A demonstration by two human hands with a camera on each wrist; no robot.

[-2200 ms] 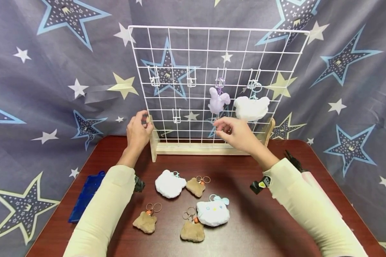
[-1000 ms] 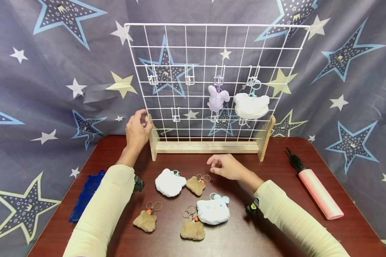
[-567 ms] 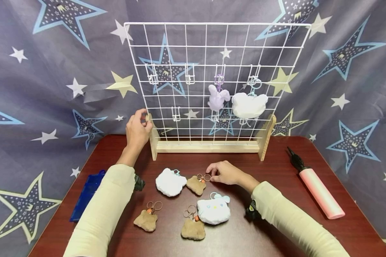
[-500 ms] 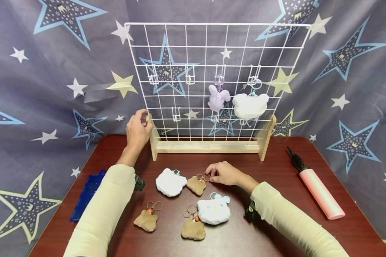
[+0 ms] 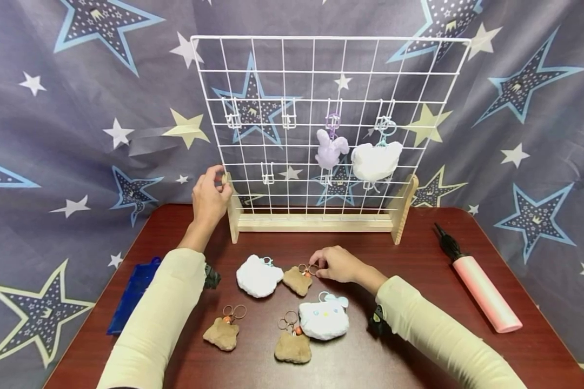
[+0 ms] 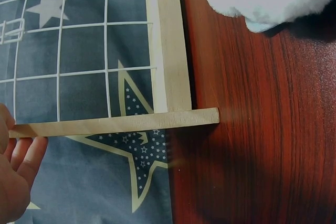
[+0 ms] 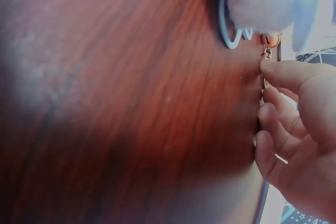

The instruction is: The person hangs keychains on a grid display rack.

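My left hand (image 5: 209, 197) grips the top of the left wooden upright (image 6: 115, 124) of a white wire grid display rack (image 5: 313, 222); in the left wrist view, fingers and thumb lie on either side of the wood. My right hand (image 5: 343, 265) is low over the table, thumb and forefinger pinching the key ring of a brown plush keychain (image 5: 297, 281) that lies on the tabletop. In the right wrist view, the keychain's orange bell (image 7: 271, 40) shows just past the thumb. A purple rabbit plush keychain (image 5: 330, 151) and a white plush keychain (image 5: 376, 161) hang from rack hooks.
Two more brown plush keychains (image 5: 221, 335) and two white ones (image 5: 323, 320) lie on the red-brown table. Bare hooks (image 5: 289, 120) sit on the grid's left side. A blue tray (image 5: 132, 297) lies at left, a pink umbrella (image 5: 486, 294) at right. A starry curtain hangs behind.
My right hand has come down from in front of the grid to the brown keychain's ring and closed on it. The hanging white plush swings slightly. My left hand stays on the upright.
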